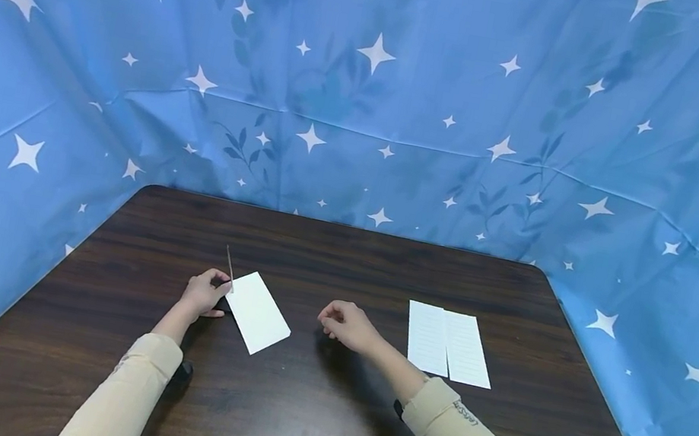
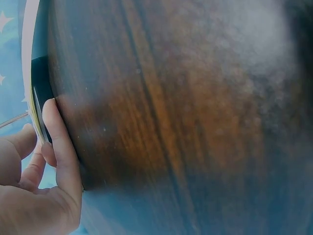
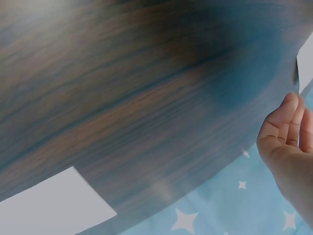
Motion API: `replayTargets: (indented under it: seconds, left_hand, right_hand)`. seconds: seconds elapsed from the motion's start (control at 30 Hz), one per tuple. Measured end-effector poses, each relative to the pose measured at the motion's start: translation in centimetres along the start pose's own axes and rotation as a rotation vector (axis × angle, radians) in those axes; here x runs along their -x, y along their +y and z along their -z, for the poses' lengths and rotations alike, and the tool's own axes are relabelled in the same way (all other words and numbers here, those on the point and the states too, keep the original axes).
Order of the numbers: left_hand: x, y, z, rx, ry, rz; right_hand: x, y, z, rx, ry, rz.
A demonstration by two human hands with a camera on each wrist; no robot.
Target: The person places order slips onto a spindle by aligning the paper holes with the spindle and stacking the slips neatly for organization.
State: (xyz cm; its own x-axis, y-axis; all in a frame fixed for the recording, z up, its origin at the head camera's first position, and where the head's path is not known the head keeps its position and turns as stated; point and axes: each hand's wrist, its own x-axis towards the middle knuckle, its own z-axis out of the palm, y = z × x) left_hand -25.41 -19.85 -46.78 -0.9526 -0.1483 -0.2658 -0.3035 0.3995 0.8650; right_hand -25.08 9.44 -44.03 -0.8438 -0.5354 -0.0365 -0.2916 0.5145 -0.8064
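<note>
My left hand [image 1: 205, 293] pinches the left corner of a small stack of white paper [image 1: 257, 314], which lies at a slant on the table. A thin brown strip [image 1: 230, 265] sticks up from that corner, beside the fingertips. In the left wrist view, the thumb is above the paper's edge [image 2: 28, 54] and other fingers are below it. To the right of the stack, my right hand [image 1: 348, 324] hovers over the table with fingers loosely bent and nothing between them. In the right wrist view, its fingertips overlap the edge of the white paper [image 3: 305, 66].
Two white sheets with faint printed lines, a left sheet [image 1: 428, 339] and a right sheet [image 1: 468, 350], lie side by side near my right forearm. The dark wooden table [image 1: 343, 255] has a blue star-patterned cloth [image 1: 369, 98] behind and beside it.
</note>
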Motion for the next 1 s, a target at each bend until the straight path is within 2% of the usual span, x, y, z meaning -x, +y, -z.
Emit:
replayTargets:
  seconds: [0.3,0.73,1.0]
  left_hand:
    - [-0.3,-0.1,-0.2,0.004,0.016,-0.019]
    - [-0.2,0.1,0.0,-0.011,0.002,-0.009]
    - [-0.6,-0.1,-0.2,-0.016,-0.001,0.047]
  right_hand:
    - [1.6,1.0,2.4,-0.011,-0.034,0.026]
    - [2.9,1.8,4.8,0.01,0.019,0.032]
    - [4.0,3.4,5.8,0.084,0.06,0.049]
